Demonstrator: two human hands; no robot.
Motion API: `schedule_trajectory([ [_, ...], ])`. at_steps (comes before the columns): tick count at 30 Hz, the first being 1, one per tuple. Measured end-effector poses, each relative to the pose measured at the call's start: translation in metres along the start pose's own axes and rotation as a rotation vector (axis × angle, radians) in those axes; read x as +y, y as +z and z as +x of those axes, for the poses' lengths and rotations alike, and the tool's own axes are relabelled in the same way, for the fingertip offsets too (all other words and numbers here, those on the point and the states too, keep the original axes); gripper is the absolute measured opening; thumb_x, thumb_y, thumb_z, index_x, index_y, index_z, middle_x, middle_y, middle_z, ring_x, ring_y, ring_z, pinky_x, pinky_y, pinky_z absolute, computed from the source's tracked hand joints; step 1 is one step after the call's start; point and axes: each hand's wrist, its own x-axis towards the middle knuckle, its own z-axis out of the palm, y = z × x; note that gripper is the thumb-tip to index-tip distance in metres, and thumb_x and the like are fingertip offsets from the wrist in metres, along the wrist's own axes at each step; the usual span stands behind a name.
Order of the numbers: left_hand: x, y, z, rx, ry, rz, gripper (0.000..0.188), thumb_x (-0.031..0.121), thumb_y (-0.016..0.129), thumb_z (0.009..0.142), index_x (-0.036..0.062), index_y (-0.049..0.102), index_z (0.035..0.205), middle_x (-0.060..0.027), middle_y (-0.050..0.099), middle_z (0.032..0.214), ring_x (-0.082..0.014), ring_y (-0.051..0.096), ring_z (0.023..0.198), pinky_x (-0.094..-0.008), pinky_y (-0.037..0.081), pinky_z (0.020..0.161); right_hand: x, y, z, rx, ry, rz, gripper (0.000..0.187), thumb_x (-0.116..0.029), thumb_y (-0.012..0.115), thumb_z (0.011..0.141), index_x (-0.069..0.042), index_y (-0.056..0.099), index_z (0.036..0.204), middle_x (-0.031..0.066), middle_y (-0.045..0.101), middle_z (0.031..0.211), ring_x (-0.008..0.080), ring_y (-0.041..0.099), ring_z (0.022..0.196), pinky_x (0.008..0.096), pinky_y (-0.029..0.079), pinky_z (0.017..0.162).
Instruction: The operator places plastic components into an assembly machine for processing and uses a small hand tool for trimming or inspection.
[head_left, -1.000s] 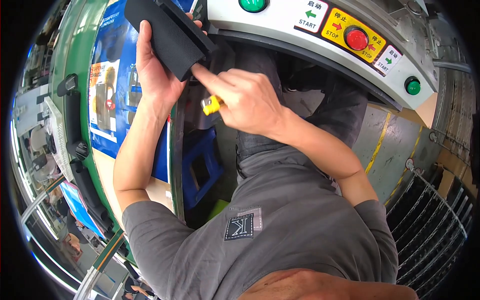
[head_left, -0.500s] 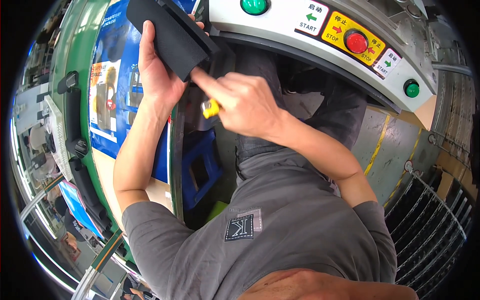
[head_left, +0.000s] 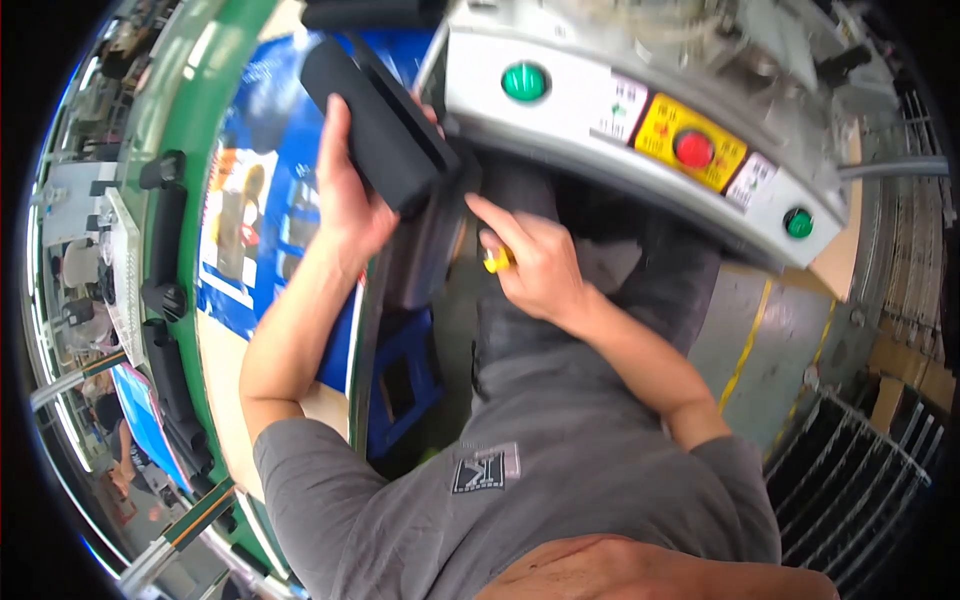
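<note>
My left hand [head_left: 350, 200] is wrapped around a long black plastic casing [head_left: 375, 130] with a lengthwise groove, holding it tilted above the work table. The thumb lies along its near side, and the other fingers are mostly hidden behind it. To the right of the casing's lower end is my right hand [head_left: 545, 265], slightly apart from it. Its index finger stretches toward the casing while the remaining fingers curl around a small yellow object [head_left: 497, 260]. Only a short part of that object shows, so its kind cannot be made out.
A white machine panel [head_left: 580, 125] with a red button [head_left: 694, 150] and green buttons stands ahead on the right. Blue printed sheeting [head_left: 275, 100] covers the table. Another black part [head_left: 370, 12] lies beyond. Black pieces [head_left: 175, 240] line a green surface at left; a blue stool [head_left: 405, 385] stands below.
The right hand has drawn away from the casing's lower end, moving right and nearer to me. The casing has turned in my left hand, showing its groove. The whole view has shifted and blurred.
</note>
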Motion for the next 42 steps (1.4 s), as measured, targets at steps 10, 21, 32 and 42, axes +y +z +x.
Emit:
schedule_trajectory([
  [10, 0.087, 0.043, -0.015, 0.165, 0.746, 1.135, 0.075, 0.033, 0.089, 0.092, 0.0060, 0.054, 0.154, -0.0180, 0.069, 0.135, -0.0271, 0.070, 0.118, -0.0441, 0.055, 0.105, 0.083, -0.037, -0.061, -0.208, 0.612, 0.193, 0.028, -0.031, 0.056, 0.112, -0.012, 0.063, 0.132, 0.0129, 0.077, 0.101, 0.0377, 0.073, 0.088, 0.0452, 0.055, 0.080],
  [21, 0.246, 0.131, 0.197, -0.186, 1.065, 2.388, 0.084, 0.002, 0.091, 0.076, 0.0170, 0.059, 0.152, -0.0120, 0.060, 0.149, -0.0390, 0.060, 0.132, -0.0480, 0.051, 0.119, 0.177, -0.014, -0.086, -0.163, 0.751, 0.319, 0.036, -0.034, 0.050, 0.116, -0.007, 0.073, 0.113, 0.0024, 0.061, 0.079, 0.0158, 0.055, 0.071, 0.0311, 0.045, 0.068],
  [32, 0.231, 0.138, 0.318, -0.296, 0.841, 2.513, 0.086, -0.003, 0.079, 0.081, 0.0181, 0.055, 0.161, -0.0092, 0.062, 0.149, -0.0349, 0.064, 0.130, -0.0448, 0.054, 0.115, 0.195, -0.014, -0.087, -0.206, 0.830, 0.387, 0.040, -0.037, 0.050, 0.116, -0.007, 0.076, 0.122, 0.0033, 0.064, 0.082, 0.0183, 0.059, 0.074, 0.0335, 0.048, 0.072],
  [42, 0.206, 0.115, 0.287, -0.414, 1.306, 2.256, 0.079, 0.004, 0.074, 0.086, 0.0097, 0.054, 0.163, -0.0159, 0.062, 0.159, -0.0390, 0.065, 0.137, -0.0456, 0.053, 0.114, 0.154, -0.026, -0.101, -0.114, 0.587, 0.343, 0.035, -0.027, 0.057, 0.114, -0.005, 0.073, 0.136, 0.0052, 0.065, 0.085, 0.0211, 0.056, 0.074, 0.0319, 0.048, 0.073],
])
